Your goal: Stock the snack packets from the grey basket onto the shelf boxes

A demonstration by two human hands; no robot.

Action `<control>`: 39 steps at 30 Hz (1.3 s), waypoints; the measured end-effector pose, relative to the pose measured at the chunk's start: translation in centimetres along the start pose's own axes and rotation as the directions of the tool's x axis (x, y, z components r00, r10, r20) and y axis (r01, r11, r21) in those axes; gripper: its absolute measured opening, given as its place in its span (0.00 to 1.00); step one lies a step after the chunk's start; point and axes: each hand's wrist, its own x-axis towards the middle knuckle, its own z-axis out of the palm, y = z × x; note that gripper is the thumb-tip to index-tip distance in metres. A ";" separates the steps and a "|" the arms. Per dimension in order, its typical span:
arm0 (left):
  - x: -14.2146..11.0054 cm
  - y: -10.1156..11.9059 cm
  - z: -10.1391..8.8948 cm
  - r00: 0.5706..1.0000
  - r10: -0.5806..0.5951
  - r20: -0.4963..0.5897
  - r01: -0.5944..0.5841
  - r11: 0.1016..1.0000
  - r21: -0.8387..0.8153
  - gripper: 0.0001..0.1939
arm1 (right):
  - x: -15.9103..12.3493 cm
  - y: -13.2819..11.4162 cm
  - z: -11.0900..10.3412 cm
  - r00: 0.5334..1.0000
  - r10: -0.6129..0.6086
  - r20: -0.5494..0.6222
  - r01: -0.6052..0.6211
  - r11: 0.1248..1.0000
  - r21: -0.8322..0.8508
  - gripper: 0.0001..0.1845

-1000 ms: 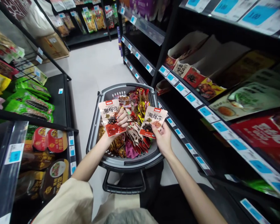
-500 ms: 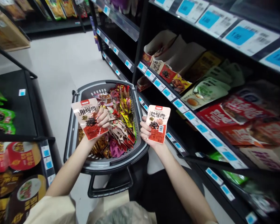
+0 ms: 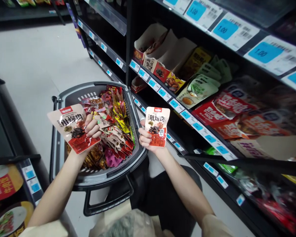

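My left hand (image 3: pixel 91 126) is closed on the right edge of a white-and-red snack pouch (image 3: pixel 72 126), tilted, its printed front facing me. It is over the left part of a grey shopping basket (image 3: pixel 56 144). My right hand (image 3: pixel 145 135) grips a similar, smaller-looking snack pouch (image 3: pixel 158 123) by its left edge, upright, just beyond the basket's right rim. Inside the basket several packed snack packets (image 3: pixel 117 138) stand in rows, with yellow, red, white and purple wrappers. The right thumb is mostly hidden behind its pouch.
On the right, a black shelf (image 3: pixel 180 105) with blue-and-white price tags holds open cartons (image 3: pixel 160 62), green pouches (image 3: pixel 199 89) and red bags (image 3: pixel 222 107). A lower display with round-lidded packs (image 3: pixel 5 182) borders the left side. Below the basket juts its black handle (image 3: pixel 108 204).
The view has swung to the right, so the basket, hands and shelves sit further left. Both pouches stay in my hands, and the left one appears a little more tilted.
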 end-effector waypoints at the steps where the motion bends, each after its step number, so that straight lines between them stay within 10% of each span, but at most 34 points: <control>1: 0.0 0.0 -0.1 1.000 0.001 -0.001 -0.001 1.000 0.006 0.22 | 0.0 0.0 0.1 1.000 -0.001 0.011 0.000 1.000 0.005 0.24; 10: 0.9 -0.5 -0.3 0.990 0.133 -0.040 -0.120 0.968 0.222 0.21 | 0.1 -0.4 0.6 0.999 0.007 0.046 -0.010 0.998 0.069 0.17; 17: 1.5 -2.2 0.1 0.907 0.418 0.053 -0.295 0.540 0.788 0.20 | -1.1 -1.1 1.4 0.986 -0.118 -0.114 0.113 0.993 -0.045 0.13; 22: 1.4 -2.9 0.1 0.944 0.296 0.144 -0.268 0.437 0.859 0.24 | -2.2 -1.3 1.6 0.920 -0.252 -0.301 0.154 0.937 -0.314 0.16; 29: 0.6 -3.6 1.0 0.936 -0.013 0.352 -0.314 0.422 0.851 0.26 | -1.8 0.7 3.2 0.745 -0.524 -0.414 0.042 0.655 -0.754 0.37; 39: 0.4 -6.4 0.6 0.857 -0.184 0.482 -0.424 0.279 0.861 0.28 | 0.4 3.2 1.8 0.619 -0.733 -0.283 -0.193 0.208 -0.959 0.25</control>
